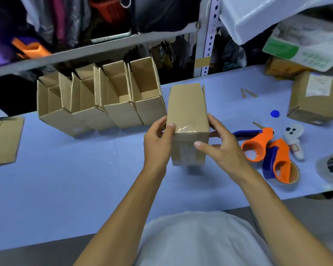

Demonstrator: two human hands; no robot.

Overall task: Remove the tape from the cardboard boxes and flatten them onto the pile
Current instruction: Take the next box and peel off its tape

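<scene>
A small brown cardboard box [187,110] is held above the pale blue table [65,179], its taped end facing me. Clear tape [185,131] runs over that near edge. My left hand [158,139] grips the box's left side, thumb on the top face. My right hand [219,144] holds the right side, its thumb pressed on the taped end face. A row of several open boxes [102,100] stands behind on the left. A flattened piece of cardboard [3,141] lies at the far left edge.
Two orange and blue tape dispensers [258,144] [279,164] lie right of the box, beside a white controller [294,139] and a clear tape roll [331,167]. A sealed box [311,98] and a blue cap [274,113] sit at back right. Metal shelving [96,47] rises behind.
</scene>
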